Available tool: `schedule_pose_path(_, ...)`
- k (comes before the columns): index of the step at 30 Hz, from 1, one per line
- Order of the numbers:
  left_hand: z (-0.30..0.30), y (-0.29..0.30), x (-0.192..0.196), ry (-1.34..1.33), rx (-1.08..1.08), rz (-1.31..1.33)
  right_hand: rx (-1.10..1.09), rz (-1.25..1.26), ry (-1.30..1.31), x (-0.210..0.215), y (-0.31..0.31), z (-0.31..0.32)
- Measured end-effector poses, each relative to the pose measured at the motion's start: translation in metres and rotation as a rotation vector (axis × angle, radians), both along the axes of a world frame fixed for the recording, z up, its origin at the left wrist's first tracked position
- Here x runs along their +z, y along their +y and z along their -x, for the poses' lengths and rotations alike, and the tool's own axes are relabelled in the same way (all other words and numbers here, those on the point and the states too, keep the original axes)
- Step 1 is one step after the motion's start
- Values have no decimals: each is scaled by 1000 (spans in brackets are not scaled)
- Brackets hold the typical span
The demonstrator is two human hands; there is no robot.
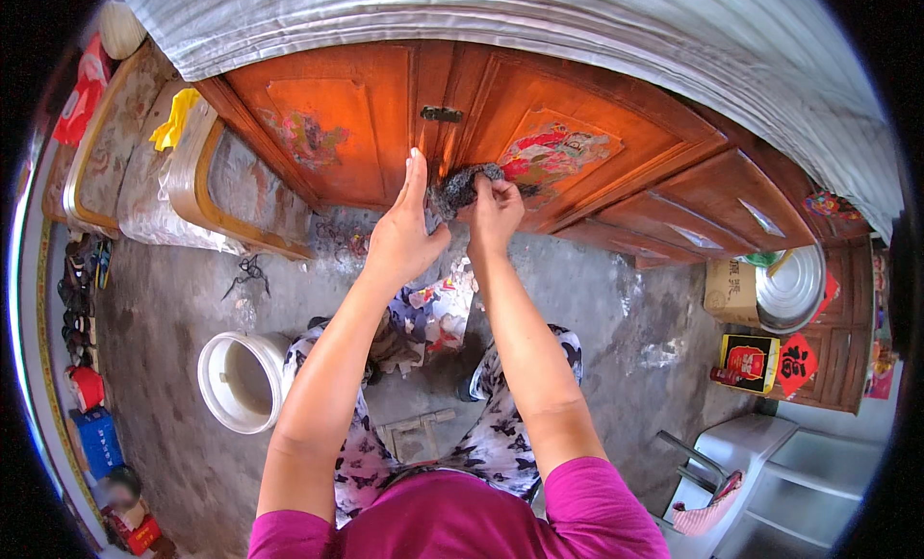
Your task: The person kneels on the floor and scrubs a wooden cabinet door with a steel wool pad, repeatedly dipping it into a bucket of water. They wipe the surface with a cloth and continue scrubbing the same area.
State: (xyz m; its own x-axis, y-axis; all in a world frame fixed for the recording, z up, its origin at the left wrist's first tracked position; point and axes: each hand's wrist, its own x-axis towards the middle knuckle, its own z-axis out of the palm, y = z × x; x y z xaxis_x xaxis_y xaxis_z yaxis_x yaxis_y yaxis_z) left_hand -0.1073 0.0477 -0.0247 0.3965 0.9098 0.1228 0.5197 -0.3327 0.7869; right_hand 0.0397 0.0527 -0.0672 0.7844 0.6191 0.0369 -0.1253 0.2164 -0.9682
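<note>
A crumpled dark grey rag (459,188) is pinched in my right hand (496,215), against the lower part of an orange-brown wooden cabinet (385,88). Fingers stretched and together, my left hand (404,237) is raised beside it with nothing in it, near the left door. Whether its fingertips touch the wood I cannot tell. Worn, colourful flower pictures mark the left door panel (313,140) and the right door panel (568,150). Between the doors, above my hands, sits a dark metal lock plate (441,114).
A white bucket of murky water (241,381) stands to my left. Colourful scraps of cloth (433,314) lie between my feet. A patterned armchair (250,189) is beside the cabinet on the left. At right are a cardboard box (730,292) and a round metal lid (791,288).
</note>
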Motion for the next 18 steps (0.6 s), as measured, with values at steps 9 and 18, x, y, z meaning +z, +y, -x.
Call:
schedule_pose_path(9, 10, -4, -4, 54, -8, -68, 116, 99, 182, -69, -9, -5)
schedule_pose_path(18, -19, -1, -9, 75, 11, 46, -324, -86, -859, 33, 0, -55)
